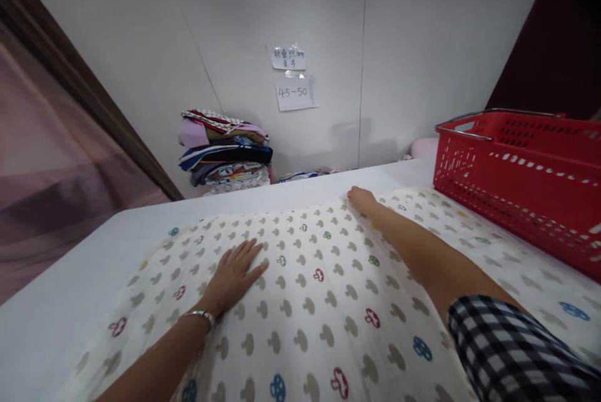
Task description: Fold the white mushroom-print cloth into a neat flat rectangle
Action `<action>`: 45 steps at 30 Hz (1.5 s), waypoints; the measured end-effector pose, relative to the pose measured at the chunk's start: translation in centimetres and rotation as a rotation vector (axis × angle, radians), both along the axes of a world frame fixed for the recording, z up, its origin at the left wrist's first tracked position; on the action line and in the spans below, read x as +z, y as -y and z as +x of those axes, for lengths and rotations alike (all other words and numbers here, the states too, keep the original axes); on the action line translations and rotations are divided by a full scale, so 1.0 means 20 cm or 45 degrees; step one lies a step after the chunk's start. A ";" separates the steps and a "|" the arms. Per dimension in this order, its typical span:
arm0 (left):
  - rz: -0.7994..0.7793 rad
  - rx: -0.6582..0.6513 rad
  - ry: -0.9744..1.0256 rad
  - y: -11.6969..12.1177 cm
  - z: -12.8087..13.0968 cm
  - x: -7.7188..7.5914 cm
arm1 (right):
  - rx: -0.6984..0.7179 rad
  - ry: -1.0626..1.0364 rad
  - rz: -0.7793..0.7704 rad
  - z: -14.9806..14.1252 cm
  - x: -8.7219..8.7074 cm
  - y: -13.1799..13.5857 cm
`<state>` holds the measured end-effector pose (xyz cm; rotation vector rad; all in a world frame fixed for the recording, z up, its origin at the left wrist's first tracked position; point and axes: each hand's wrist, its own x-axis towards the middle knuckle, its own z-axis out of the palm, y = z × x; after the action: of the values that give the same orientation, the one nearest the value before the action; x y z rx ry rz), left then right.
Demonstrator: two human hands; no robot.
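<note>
dim, soft light; faint shadows on the wall (413, 45); stretched edges.

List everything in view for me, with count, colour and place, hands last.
mushroom-print cloth: apparently one, off-white with grey and coloured mushrooms, spread on table
table: one, white, beneath cloth
shopping basket: one, red, right
folded fabric pile: one, multicoloured, beyond table, left of centre
striped fabric: count unclear, blue and white, behind far edge
pink object: one, unclear, behind basket's left end
handwritten paper signs: two, white, on wall
wall: one, pale grey, background
drapes: pink-brown left, dark maroon right
bracelet: one, silvery, left wrist
checked sleeve: one, black-and-white, right arm
left hand: one, bare, flat on cloth
right hand: one, bare, at cloth's far edge
</note>
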<state>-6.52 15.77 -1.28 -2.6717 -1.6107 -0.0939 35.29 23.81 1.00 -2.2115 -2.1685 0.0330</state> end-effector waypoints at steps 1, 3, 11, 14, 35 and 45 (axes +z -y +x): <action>0.006 -0.005 0.005 0.00 0.00 0.00 | -0.003 0.008 0.007 0.00 0.00 0.00; 0.023 -0.017 0.018 -0.01 -0.01 -0.01 | -0.012 0.024 0.032 -0.01 0.00 -0.01; -0.035 0.010 0.034 0.00 0.00 -0.01 | -0.082 0.024 0.054 -0.05 -0.05 -0.04; -0.017 -0.008 0.042 0.00 0.00 -0.01 | -0.050 0.002 0.017 -0.07 -0.04 -0.04; -0.104 0.079 0.054 -0.02 0.11 0.14 | 0.013 -0.070 0.040 -0.32 0.00 -0.08; -0.075 -0.206 0.091 -0.12 0.58 0.09 | 0.124 -0.164 0.006 -0.39 0.01 -0.10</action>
<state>5.07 18.13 0.44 -2.8719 -1.4336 -0.1487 27.48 25.77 1.14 -2.0384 -2.2017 0.1680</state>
